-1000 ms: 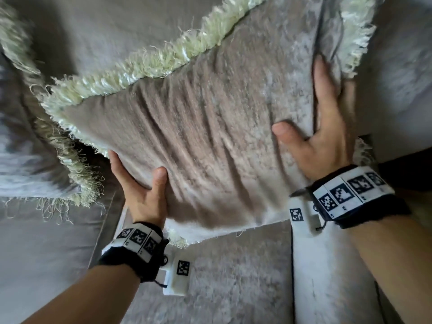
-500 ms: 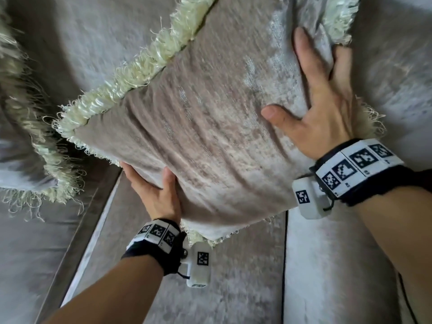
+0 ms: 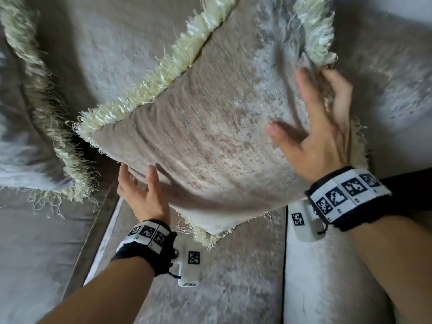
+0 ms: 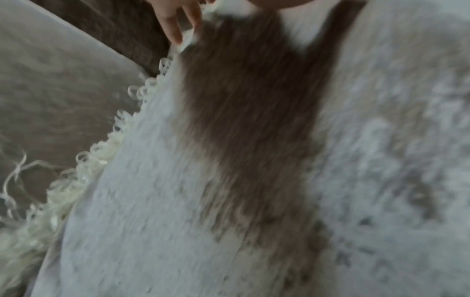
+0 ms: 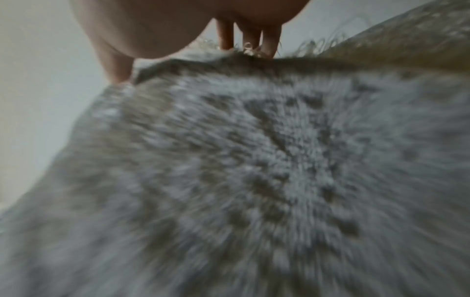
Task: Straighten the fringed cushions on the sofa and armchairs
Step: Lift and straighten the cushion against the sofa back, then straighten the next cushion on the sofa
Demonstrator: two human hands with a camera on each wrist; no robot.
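A taupe velvet cushion [image 3: 210,136] with a cream fringe leans tilted against the sofa back, one corner down near the seat. My left hand [image 3: 140,188] holds its lower left edge, thumb on the front and fingers behind. In the left wrist view the left hand's fingertips [image 4: 175,34] touch the looped fringe. My right hand [image 3: 322,122] lies spread on the cushion's right side, fingers straight and reaching to the fringed edge. The right wrist view is blurred and shows the cushion [image 5: 254,170] close up.
A second fringed cushion [image 3: 30,160] rests against the sofa back [image 3: 117,54] at the left. The seat [image 3: 233,288] lies below the hands. A padded armrest [image 3: 327,288] runs along the right, close under my right wrist.
The cushion has swung so that its top edge runs steeper and its left corner sits further right. Both hands stayed on it.
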